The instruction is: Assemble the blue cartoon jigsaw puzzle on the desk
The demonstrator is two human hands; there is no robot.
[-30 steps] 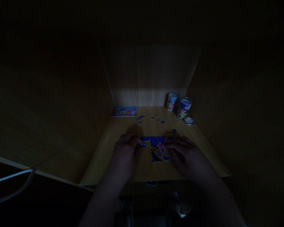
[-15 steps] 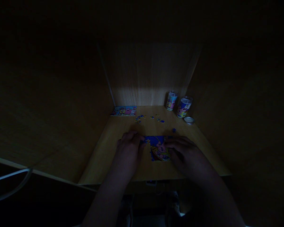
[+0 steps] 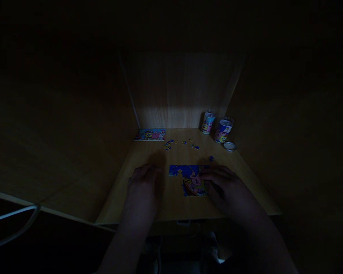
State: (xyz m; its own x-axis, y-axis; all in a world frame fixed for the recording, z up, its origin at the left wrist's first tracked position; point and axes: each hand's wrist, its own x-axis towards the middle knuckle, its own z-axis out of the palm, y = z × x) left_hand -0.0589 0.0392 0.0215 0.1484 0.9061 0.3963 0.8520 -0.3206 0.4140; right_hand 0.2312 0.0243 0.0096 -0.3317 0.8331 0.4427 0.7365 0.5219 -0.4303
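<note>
A partly joined jigsaw puzzle [image 3: 193,182] lies near the front of the wooden desk, showing a pink cartoon figure on blue. Its upper left arm reaches out as a short strip with a notched lower edge. My right hand [image 3: 223,184] rests over the puzzle's right side, fingers loosely bent and touching it, hiding that edge. To the left of the strip, apart from it, my left hand [image 3: 143,182] hovers over bare wood with its fingers loosely bent and nothing visible in them. One loose blue piece [image 3: 211,158] lies just beyond my right hand.
Farther back lie several loose puzzle pieces [image 3: 169,144]. A finished-looking cartoon picture [image 3: 150,134] sits at the back left. Two printed cans [image 3: 207,123] stand at the back right, with a round lid [image 3: 230,146] beside them. Wooden walls enclose the dim desk [image 3: 171,209].
My left hand has moved left, away from the puzzle's upper left strip, which now shows fully. My right hand has stayed on the puzzle.
</note>
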